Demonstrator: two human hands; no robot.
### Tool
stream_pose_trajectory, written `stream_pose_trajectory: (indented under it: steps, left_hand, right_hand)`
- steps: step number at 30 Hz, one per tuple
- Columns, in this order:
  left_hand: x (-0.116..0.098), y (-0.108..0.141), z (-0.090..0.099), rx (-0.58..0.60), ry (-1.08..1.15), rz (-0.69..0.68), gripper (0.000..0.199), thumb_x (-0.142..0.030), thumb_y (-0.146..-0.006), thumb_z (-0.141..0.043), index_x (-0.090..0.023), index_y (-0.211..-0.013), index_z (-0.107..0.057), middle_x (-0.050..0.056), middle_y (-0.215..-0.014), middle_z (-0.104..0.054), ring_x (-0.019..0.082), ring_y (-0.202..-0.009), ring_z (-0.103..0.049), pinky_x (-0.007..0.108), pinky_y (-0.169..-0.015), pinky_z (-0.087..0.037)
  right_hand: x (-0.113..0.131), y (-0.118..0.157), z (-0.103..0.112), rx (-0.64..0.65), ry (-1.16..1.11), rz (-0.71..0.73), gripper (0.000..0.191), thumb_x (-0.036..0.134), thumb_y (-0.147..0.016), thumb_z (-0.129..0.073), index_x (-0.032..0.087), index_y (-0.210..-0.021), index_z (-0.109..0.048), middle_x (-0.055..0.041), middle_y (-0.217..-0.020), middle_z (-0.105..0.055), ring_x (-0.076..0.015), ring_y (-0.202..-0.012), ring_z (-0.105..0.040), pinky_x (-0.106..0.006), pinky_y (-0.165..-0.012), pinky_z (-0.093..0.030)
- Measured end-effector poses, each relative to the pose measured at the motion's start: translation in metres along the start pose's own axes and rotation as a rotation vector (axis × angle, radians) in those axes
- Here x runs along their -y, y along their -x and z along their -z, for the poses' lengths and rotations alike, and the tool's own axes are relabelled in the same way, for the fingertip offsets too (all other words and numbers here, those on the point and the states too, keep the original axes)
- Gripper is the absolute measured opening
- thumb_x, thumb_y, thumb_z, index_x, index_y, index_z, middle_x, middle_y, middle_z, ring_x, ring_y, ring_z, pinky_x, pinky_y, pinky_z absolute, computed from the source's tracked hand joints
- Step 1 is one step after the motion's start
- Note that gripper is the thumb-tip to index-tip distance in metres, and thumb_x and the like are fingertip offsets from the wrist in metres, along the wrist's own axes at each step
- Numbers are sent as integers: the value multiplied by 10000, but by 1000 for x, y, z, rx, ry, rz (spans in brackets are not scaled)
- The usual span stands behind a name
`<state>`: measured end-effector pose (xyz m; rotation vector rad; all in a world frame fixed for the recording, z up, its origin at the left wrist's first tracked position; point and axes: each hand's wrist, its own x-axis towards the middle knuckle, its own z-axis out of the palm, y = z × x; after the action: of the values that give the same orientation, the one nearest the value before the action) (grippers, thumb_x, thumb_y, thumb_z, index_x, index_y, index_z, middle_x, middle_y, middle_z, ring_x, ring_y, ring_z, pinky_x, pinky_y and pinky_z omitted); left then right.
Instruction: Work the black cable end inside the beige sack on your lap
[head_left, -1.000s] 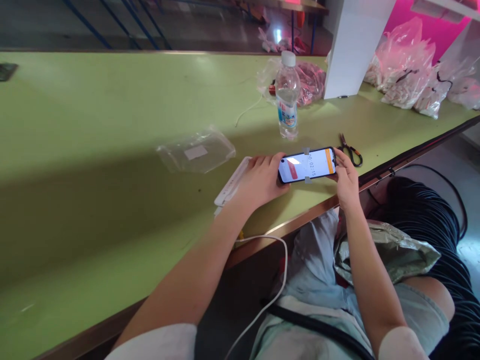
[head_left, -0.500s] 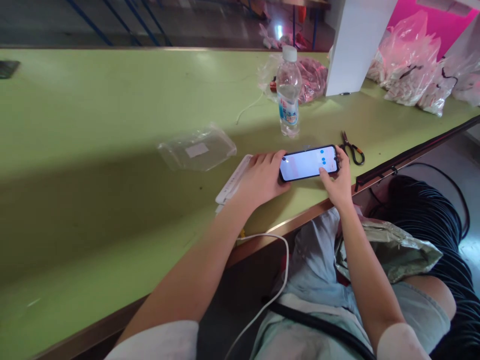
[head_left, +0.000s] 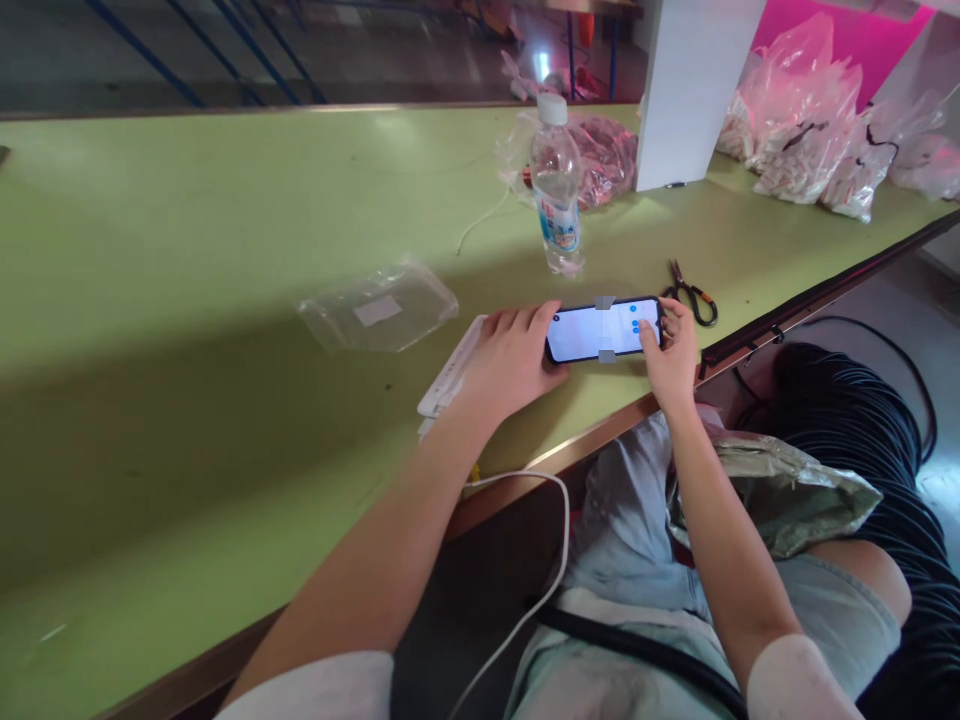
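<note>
A smartphone (head_left: 589, 333) lies sideways between my hands, its lit screen pale with small blue icons at the right end. My left hand (head_left: 517, 355) grips its left end, fingers along the top edge and thumb below. My right hand (head_left: 675, 355) holds the other end, with the thumb over the screen near the icons. Partly hidden under my left hand and wrist is a white flat object (head_left: 448, 375) with printed marks. Just beyond the phone stands a clear water bottle (head_left: 556, 190) with a white cap. Black-handled scissors (head_left: 694, 295) rest right of my right hand.
A clear plastic bag (head_left: 382, 305) lies on the green table (head_left: 187, 230). Behind the bottle is a reddish bag (head_left: 604, 160) beside a white post (head_left: 679, 95). Filled bags (head_left: 802, 130) stand far right. A white cable (head_left: 564, 530) hangs over the table edge; coiled black cable (head_left: 840, 420) sits below.
My right thumb has moved up onto the screen by the blue icons. The view has shifted slightly, so the table items appear further left. Both hands still hold the phone.
</note>
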<state>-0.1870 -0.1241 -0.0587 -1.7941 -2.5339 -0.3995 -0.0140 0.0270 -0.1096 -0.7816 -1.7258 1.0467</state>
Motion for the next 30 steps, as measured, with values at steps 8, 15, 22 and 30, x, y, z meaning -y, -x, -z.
stream_pose_trajectory:
  steps: [8, 15, 22, 30]
  left_hand:
    - [-5, 0, 1, 36, -98, -44, 806, -344, -875, -675, -172, -1583, -332, 203, -1512, -541, 397, -1394, -505, 532, -1172, -376]
    - [3, -54, 10, 273, -189, -303, 860, -266, -799, -721, -132, -1574, -371, 212, -1562, -499, 364, -1526, -380, 569, -1286, -241]
    - [-16, -1, 57, -5, -164, -289, 654, -353, -1010, -412, -73, -1599, -372, 193, -1655, -391, 359, -1573, -299, 564, -1294, -278]
    - [10, 234, 9, -469, 336, 592, 627, -494, -827, -573, -446, -1452, -588, -3, -1228, -760, 398, -1081, -708, 661, -930, -582]
  right_hand:
    - [16, 5, 21, 49, 208, -103, 437, 261, -1011, -354, 178, -1369, -589, -59, -925, -716, -228, -848, -679, -383, -889, -542]
    - [27, 22, 57, 179, 521, -73, 281, 260, -1006, -502, 189, -1164, -723, -116, -1132, -771, -281, -1109, -701, -407, -1023, -499]
    - [12, -15, 80, 56, 552, -112, 270, 208, -1009, -492, 193, -1144, -726, -116, -1139, -738, -250, -1021, -695, -408, -974, -525]
    - [-4, -81, 54, 136, 782, -135, 238, 204, -897, -772, 84, -1089, -698, -264, -1270, -634, -370, -1247, -565, -573, -1092, -424]
